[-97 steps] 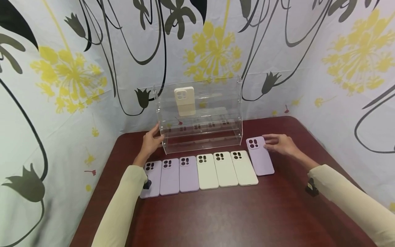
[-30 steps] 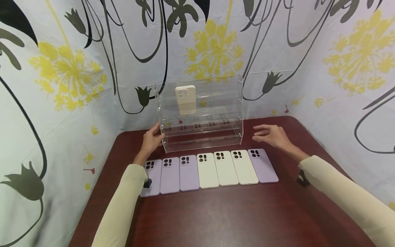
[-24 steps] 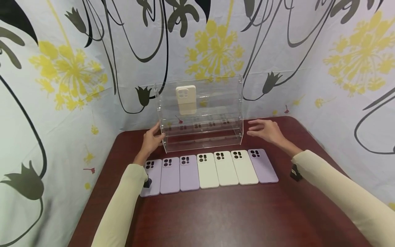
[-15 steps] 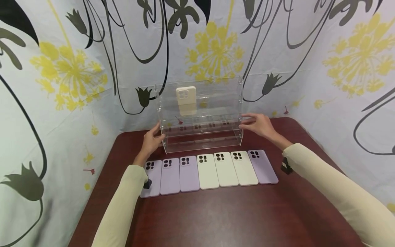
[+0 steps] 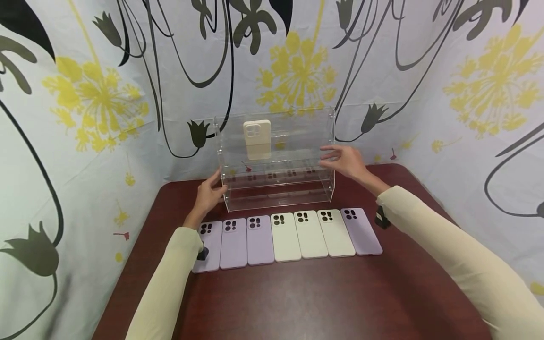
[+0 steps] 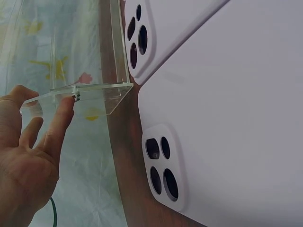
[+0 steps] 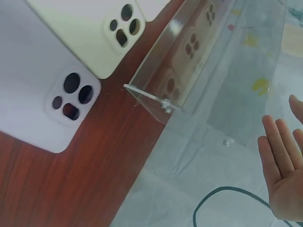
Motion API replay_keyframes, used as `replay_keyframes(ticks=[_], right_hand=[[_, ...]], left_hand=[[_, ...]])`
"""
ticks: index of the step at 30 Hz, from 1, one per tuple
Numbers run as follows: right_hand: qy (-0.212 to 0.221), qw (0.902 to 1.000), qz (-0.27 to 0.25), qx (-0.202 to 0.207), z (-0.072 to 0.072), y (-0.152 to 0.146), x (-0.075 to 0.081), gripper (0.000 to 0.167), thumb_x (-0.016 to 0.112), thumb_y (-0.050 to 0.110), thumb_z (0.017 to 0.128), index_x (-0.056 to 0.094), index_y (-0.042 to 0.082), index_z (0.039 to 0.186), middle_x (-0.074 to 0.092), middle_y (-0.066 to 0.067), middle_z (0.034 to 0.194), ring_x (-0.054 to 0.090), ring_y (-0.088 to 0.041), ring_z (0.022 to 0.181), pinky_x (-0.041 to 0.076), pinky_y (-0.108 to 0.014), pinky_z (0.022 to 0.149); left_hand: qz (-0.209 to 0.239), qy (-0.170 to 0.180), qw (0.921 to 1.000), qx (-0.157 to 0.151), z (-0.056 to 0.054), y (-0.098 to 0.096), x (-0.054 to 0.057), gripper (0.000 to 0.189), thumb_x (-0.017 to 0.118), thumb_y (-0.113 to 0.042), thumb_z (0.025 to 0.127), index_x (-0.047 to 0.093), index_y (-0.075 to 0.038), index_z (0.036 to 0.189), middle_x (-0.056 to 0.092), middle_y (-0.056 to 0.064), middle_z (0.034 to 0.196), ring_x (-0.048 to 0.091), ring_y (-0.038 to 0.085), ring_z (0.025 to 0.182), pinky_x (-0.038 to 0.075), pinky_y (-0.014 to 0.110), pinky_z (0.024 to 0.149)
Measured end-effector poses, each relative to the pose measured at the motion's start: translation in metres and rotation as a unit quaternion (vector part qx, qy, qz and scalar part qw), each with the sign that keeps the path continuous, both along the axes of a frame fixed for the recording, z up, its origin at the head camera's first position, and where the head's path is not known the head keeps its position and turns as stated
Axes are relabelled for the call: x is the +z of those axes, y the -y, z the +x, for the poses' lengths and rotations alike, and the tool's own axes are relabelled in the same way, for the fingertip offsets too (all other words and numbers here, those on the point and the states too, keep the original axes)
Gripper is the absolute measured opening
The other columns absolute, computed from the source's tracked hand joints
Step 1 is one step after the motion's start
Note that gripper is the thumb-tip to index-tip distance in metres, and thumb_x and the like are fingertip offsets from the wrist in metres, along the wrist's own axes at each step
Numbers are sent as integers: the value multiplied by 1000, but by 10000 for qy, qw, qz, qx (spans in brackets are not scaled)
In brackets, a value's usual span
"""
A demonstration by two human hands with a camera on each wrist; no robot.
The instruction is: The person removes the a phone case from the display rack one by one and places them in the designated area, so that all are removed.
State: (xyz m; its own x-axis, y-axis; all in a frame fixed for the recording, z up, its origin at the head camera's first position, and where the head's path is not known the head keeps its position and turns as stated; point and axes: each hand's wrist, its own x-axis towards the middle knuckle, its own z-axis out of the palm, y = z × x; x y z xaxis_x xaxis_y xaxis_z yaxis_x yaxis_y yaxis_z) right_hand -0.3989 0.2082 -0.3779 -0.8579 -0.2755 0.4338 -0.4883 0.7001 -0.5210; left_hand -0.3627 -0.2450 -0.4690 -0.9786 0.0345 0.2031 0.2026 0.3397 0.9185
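A clear acrylic display rack (image 5: 278,165) stands at the back of the table, with a cream phone case (image 5: 257,140) upright in an upper tier. My left hand (image 5: 209,192) holds the rack's left side panel; in the left wrist view one fingertip touches it beside a screw. My right hand (image 5: 346,161) is at the rack's right side, fingers extended, holding nothing. In front lies a row of phone cases: three lilac ones, the middle one (image 5: 233,243) among them, then three cream ones with a middle one (image 5: 310,234), then a lilac one (image 5: 361,231) at the right end.
The dark red-brown table (image 5: 293,302) extends in front of the row. A pale patterned cloth (image 5: 170,71) hangs close behind the rack and along both sides. Small black devices are on both wrists, such as the right one (image 5: 382,217).
The lilac case at the right end was lowered into the row and released. My right hand has since moved up and left to the rack's side. The left hand stays put.
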Motion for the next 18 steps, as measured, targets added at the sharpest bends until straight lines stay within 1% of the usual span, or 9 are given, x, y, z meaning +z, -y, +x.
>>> replay_keyframes(ticks=[3, 6, 8, 9, 11, 13, 16, 18], right_hand=[[11, 10000, -65, 50, 0, 8, 5, 51, 87, 23, 87, 71, 13, 134, 79, -10, 106, 78, -26, 85, 42, -20, 47], [119, 9998, -99, 78, -3, 18, 11, 51, 86, 25, 88, 70, 15, 136, 79, -9, 109, 77, -25, 89, 48, -19, 51], [167, 9998, -109, 87, -4, 25, 15, 51, 85, 25, 89, 69, 16, 137, 79, -8, 111, 78, -25, 90, 47, -19, 51], [177, 9997, -112, 98, -5, 28, 17, 51, 85, 26, 90, 69, 16, 137, 78, -8, 112, 77, -25, 91, 49, -19, 52], [180, 9996, -162, 154, -7, 35, 21, 51, 85, 25, 90, 69, 16, 138, 78, -9, 112, 78, -26, 91, 46, -20, 49], [165, 9994, -245, 200, -8, 41, 24, 52, 85, 25, 89, 69, 15, 137, 78, -10, 112, 77, -27, 92, 47, -22, 50], [177, 9986, -428, 256, -10, 50, 29, 52, 86, 23, 89, 69, 14, 137, 78, -11, 113, 77, -27, 96, 58, -26, 58], [200, 9977, -578, 277, -10, 56, 30, 52, 86, 22, 89, 69, 13, 137, 77, -12, 114, 77, -27, 99, 65, -33, 71]], left_hand=[[-24, 6, 10000, 7, 1, 0, 1, 72, 63, -7, 103, 33, -35, 163, 35, 9, 166, 64, 36, 125, 65, 40, 83], [-50, 11, 10000, 35, 1, 1, 1, 72, 63, -8, 103, 32, -35, 163, 35, 9, 166, 64, 36, 125, 65, 42, 84], [-41, 2, 10000, 52, 1, 1, 1, 72, 63, -7, 103, 33, -35, 162, 36, 9, 166, 64, 37, 125, 66, 42, 84], [-36, -1, 10000, 63, 1, 1, 1, 72, 63, -7, 103, 33, -35, 162, 36, 9, 165, 65, 37, 124, 66, 42, 83], [-32, -10, 10000, 88, 1, 1, 0, 73, 63, -6, 103, 33, -35, 162, 37, 10, 165, 65, 37, 124, 66, 42, 83], [8, 0, 10000, 88, 1, 1, 0, 73, 63, -5, 102, 34, -35, 162, 36, 11, 165, 65, 37, 124, 66, 41, 83], [21, 22, 10000, 47, 0, 2, 0, 74, 63, -3, 103, 33, -34, 163, 35, 11, 165, 64, 37, 125, 66, 40, 83], [23, 37, 10000, 17, 0, 1, 0, 74, 63, -3, 103, 33, -34, 162, 35, 11, 166, 64, 36, 125, 66, 40, 83]])
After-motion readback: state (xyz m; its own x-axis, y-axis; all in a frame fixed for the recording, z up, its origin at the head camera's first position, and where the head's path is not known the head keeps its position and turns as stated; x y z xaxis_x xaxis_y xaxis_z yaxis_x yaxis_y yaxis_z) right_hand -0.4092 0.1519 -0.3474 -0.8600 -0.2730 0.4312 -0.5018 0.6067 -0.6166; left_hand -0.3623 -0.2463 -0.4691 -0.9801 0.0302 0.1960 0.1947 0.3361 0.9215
